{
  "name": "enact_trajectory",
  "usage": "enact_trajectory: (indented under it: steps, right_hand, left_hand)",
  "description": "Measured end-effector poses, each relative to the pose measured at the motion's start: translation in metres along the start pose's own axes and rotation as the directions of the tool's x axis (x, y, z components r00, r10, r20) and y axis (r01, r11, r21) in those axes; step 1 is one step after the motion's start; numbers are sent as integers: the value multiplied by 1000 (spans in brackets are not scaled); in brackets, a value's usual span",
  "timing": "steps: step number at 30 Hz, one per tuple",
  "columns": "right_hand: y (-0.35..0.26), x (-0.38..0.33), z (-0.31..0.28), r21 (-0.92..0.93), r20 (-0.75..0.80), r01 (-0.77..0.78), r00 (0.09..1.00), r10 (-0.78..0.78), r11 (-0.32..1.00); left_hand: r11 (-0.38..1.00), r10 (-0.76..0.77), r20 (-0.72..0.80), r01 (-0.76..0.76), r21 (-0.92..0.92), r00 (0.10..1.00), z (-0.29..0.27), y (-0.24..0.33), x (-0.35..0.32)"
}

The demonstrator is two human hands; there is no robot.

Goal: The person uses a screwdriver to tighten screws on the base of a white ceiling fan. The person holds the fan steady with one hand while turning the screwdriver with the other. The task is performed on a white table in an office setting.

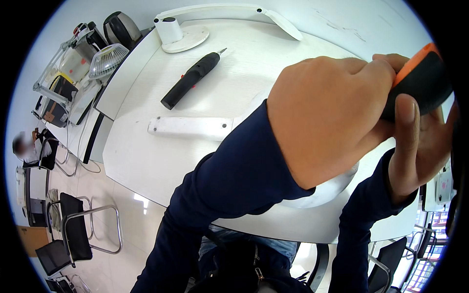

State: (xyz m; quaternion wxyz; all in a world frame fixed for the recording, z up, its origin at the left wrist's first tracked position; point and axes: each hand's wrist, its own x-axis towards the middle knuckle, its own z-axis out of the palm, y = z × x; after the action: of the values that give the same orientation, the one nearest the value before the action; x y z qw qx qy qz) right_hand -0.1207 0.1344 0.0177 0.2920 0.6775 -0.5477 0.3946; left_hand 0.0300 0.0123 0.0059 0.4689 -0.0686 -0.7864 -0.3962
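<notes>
My left hand [337,107] reaches across to the right, its fingers closed round the far edge of a black-and-orange handheld object [426,80]. Its kind cannot be made out. From below, my right hand [420,141] grips the same object, thumb against its near side and the other fingers partly hidden behind it. Both hands are raised above the white table [141,151]. On the table to the left lies a black cordless screwdriver [191,79], bit pointing away. Nearer me is a white flat bar [190,127], its right end hidden behind my left sleeve.
A white desk lamp [171,31] with a round base stands at the table's far edge. Under my left forearm shows part of a white rounded piece [332,193]. A side desk at left holds a kettle [121,28] and a fan [108,61]. Chairs [75,227] stand at left.
</notes>
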Motion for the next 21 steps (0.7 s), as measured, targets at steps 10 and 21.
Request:
enact_trajectory:
  steps: [10,21]
  right_hand:
    - [2,3,0,48,32,-27,999,26,998]
    - [-14,13,1,-72,190,-100,975,112,992]
  left_hand:
    - [999,18,67,-15,-47,998,10,-10,4]
    - [996,-4,6,4,86,1000,14,-7,-2]
